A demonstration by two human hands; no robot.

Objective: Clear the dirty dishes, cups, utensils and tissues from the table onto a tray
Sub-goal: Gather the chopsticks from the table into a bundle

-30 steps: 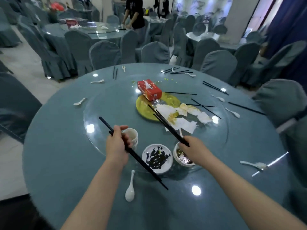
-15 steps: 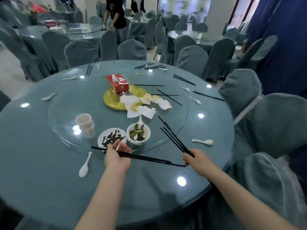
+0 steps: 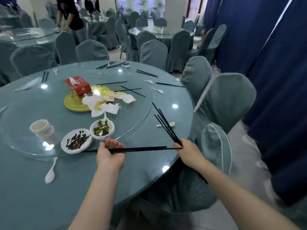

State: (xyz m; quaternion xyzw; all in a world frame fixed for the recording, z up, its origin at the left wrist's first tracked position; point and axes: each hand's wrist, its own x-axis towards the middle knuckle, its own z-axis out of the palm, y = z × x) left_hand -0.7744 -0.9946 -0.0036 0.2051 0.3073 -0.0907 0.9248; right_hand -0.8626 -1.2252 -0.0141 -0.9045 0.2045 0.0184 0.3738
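Note:
My left hand (image 3: 110,154) grips a pair of black chopsticks (image 3: 141,148) held level, their tips reaching my right hand (image 3: 188,151). My right hand grips a bundle of black chopsticks (image 3: 163,123) that points up and to the left. On the glass turntable (image 3: 136,128) stand a dirty white plate (image 3: 76,141), a dirty white bowl (image 3: 102,129) and stacked paper cups (image 3: 42,129). Soiled tissues (image 3: 106,103) lie over a yellow plate (image 3: 74,103) beside a red tissue box (image 3: 78,83). A white spoon (image 3: 50,172) lies on the table near me. No tray is in view.
More black chopsticks (image 3: 132,90) and white spoons (image 3: 158,90) lie scattered across the far side of the round table (image 3: 25,196). Covered chairs (image 3: 221,103) ring the table, close on my right. A person (image 3: 71,15) stands at a far table. Blue curtains (image 3: 269,63) hang on the right.
I have shifted right along the table's edge. My left hand has swung its chopsticks level and brought their tips to my right hand, which still holds its bundle.

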